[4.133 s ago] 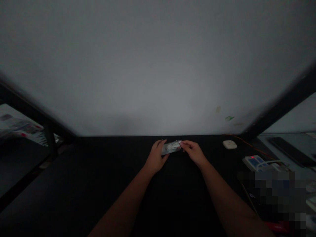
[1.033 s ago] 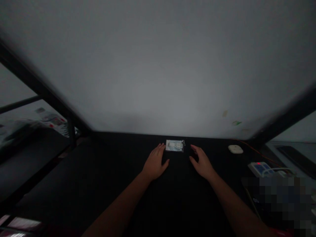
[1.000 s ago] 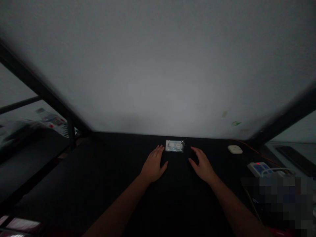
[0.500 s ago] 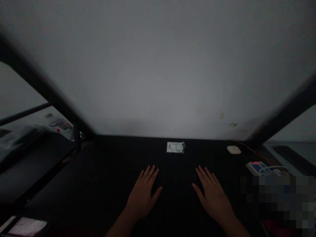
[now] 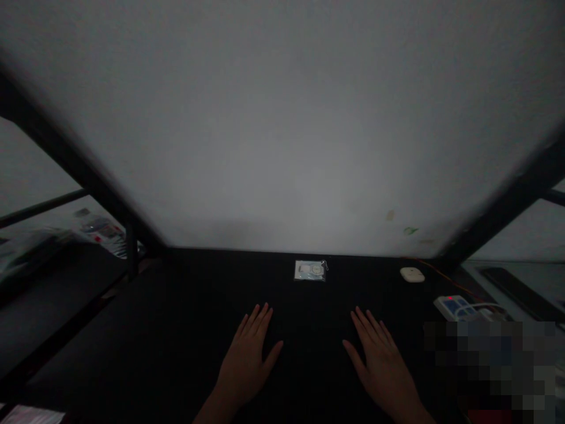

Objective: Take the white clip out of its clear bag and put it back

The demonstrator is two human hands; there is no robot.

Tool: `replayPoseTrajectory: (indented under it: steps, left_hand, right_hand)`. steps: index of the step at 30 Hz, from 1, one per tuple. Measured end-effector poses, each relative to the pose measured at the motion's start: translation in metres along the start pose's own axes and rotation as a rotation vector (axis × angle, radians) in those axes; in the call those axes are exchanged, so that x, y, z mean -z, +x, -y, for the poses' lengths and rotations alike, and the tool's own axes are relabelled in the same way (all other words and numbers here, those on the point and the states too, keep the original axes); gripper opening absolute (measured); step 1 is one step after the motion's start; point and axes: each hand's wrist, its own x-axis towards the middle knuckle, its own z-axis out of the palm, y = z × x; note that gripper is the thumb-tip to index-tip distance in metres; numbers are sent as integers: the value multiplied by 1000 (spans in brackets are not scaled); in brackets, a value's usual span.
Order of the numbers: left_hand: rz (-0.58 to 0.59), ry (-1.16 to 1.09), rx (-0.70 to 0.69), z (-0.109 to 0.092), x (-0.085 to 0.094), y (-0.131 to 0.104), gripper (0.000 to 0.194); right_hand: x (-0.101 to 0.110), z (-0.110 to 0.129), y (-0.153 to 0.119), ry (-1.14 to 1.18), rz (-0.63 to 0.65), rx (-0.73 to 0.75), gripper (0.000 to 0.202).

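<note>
Left hand (image 5: 247,359): lies palm down on the black tabletop (image 5: 154,341), fingers straight and slightly spread, thumb out to the side, nothing in its grasp. Right hand (image 5: 382,362): likewise flat on the tabletop, fingers extended and fanned, thumb pointing inward, holding nothing. The two hands rest side by side with a bare strip of table between them. Small clear packet (image 5: 310,270): flat on the tabletop near its far edge, just in front of the pale wall (image 5: 282,129), beyond the hands and roughly centred between them, well apart from both; a pale item shows inside it, too small and dim to identify. White oval object (image 5: 412,274): on the table to the right of the packet, near the back edge. White power strip (image 5: 459,306): further right and nearer, one red light lit, with a thin orange cable (image 5: 435,270) running along the back toward it. Dark frame bars (image 5: 66,159): slant up at the left and right margins. Printed packages (image 5: 99,227): blurred, on a surface beyond the left bar. The scene is dimly lit; fine detail is lost.
</note>
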Motion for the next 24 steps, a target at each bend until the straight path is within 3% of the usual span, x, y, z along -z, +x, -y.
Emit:
replayPoseTrajectory:
  steps: [18, 24]
  left_hand:
    - [-13, 54, -42, -3, 1, 2, 73]
    - [-29, 4, -50, -6, -2, 18, 77]
  right_hand:
    - [2, 7, 5, -65, 31, -23, 68]
    - [2, 6, 4, -73, 32, -8, 68]
